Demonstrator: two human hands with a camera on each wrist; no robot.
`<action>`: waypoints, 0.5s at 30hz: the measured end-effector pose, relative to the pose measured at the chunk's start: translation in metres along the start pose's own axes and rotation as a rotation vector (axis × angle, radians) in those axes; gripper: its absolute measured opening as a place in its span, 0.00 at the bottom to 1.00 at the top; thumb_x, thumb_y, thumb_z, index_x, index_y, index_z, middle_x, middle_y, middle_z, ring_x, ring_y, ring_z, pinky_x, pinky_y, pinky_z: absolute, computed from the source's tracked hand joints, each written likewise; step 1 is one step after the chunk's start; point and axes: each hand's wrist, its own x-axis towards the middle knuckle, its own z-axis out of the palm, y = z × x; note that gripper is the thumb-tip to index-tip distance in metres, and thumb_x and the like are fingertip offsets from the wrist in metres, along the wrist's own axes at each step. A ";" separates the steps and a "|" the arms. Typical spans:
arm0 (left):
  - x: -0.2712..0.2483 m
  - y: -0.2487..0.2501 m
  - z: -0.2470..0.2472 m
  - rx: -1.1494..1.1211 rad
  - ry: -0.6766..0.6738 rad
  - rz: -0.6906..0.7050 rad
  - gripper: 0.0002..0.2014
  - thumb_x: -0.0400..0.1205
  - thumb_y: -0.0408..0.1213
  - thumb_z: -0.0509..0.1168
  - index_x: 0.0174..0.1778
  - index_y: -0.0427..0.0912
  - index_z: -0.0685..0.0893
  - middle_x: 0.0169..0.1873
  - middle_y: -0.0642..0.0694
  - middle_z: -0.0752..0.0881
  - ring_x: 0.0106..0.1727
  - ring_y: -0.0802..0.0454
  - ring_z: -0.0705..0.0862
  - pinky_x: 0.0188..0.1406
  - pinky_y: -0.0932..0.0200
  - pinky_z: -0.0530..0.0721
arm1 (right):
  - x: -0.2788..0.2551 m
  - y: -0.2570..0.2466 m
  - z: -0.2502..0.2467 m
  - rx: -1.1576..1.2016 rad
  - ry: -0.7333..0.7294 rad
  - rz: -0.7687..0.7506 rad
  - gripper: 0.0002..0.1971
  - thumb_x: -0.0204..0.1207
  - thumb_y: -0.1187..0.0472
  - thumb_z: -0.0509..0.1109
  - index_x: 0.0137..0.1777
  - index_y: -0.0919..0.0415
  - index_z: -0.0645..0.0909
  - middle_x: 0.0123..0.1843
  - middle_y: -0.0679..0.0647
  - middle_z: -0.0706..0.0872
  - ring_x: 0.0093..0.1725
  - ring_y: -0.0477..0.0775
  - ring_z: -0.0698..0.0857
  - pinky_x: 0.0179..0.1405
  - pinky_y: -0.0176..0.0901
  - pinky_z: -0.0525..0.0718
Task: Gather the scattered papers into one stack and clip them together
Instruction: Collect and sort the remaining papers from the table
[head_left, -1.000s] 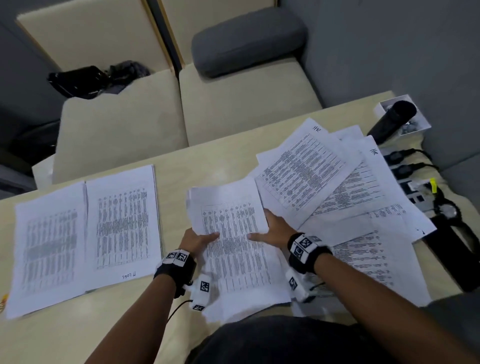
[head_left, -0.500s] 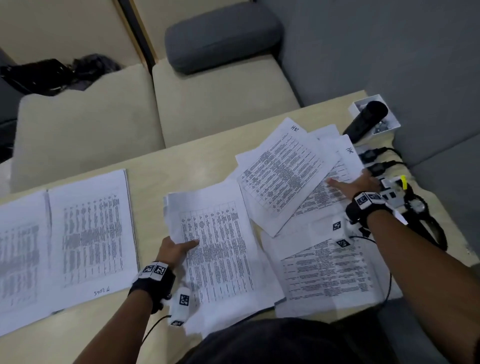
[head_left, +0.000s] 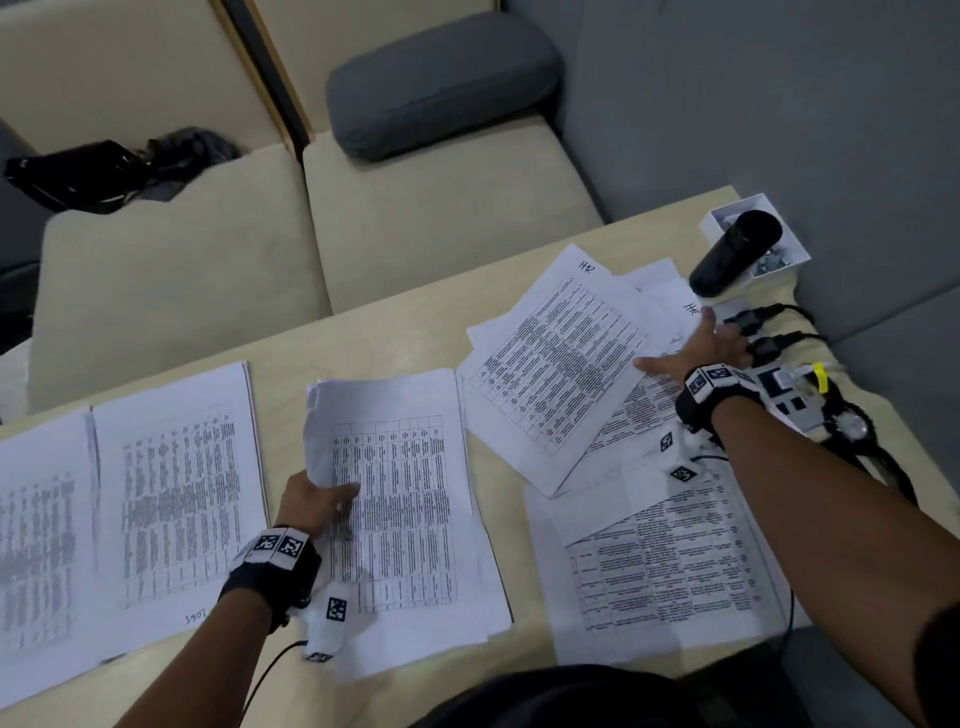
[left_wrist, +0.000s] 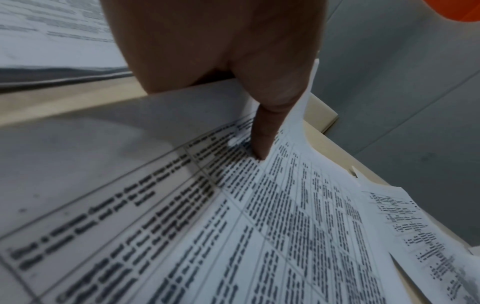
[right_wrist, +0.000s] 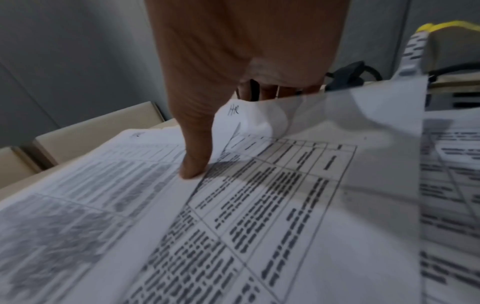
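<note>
A stack of printed papers (head_left: 400, 519) lies at the middle of the table (head_left: 363, 332). My left hand (head_left: 317, 501) grips its left edge, thumb (left_wrist: 262, 139) on the top sheet (left_wrist: 285, 226) and fingers underneath. To the right, loose sheets (head_left: 561, 364) lie fanned and overlapping, with another sheet (head_left: 665, 571) nearer me. My right hand (head_left: 711, 348) is stretched to their far right edge. Its thumb (right_wrist: 192, 170) presses on a sheet marked HR (right_wrist: 259, 205) while the fingers sit behind that sheet's lifted edge. No clip is visible.
Two more paper piles (head_left: 171, 493) lie side by side at the left. A white box (head_left: 795, 249) with a black cylinder (head_left: 737, 249) stands at the far right corner, with cables and a grey device (head_left: 779, 400) close to my right hand. Cushioned benches (head_left: 441, 208) lie beyond the table.
My right hand left the middle stack and reached right to the far edge of the fanned sheets, lifting that edge. My left hand kept its hold on the stack.
</note>
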 end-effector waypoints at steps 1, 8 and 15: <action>-0.006 0.006 0.000 -0.005 -0.005 -0.009 0.18 0.68 0.35 0.80 0.46 0.29 0.83 0.38 0.29 0.88 0.32 0.33 0.89 0.32 0.30 0.89 | -0.001 -0.004 0.001 -0.022 0.035 -0.019 0.66 0.44 0.38 0.88 0.81 0.54 0.56 0.78 0.69 0.66 0.78 0.71 0.65 0.74 0.70 0.64; -0.018 0.021 -0.005 -0.023 -0.043 -0.005 0.11 0.72 0.30 0.77 0.43 0.29 0.83 0.32 0.34 0.85 0.27 0.39 0.85 0.26 0.41 0.89 | -0.002 -0.035 -0.002 0.037 -0.081 -0.230 0.16 0.64 0.63 0.83 0.36 0.60 0.75 0.33 0.59 0.77 0.42 0.58 0.79 0.37 0.43 0.75; 0.001 0.030 -0.068 -0.059 0.196 0.027 0.12 0.69 0.31 0.76 0.44 0.29 0.84 0.38 0.29 0.88 0.29 0.37 0.87 0.22 0.45 0.88 | -0.013 -0.039 -0.044 -0.005 -0.254 -0.553 0.09 0.70 0.63 0.80 0.47 0.65 0.86 0.43 0.58 0.86 0.47 0.54 0.83 0.45 0.43 0.76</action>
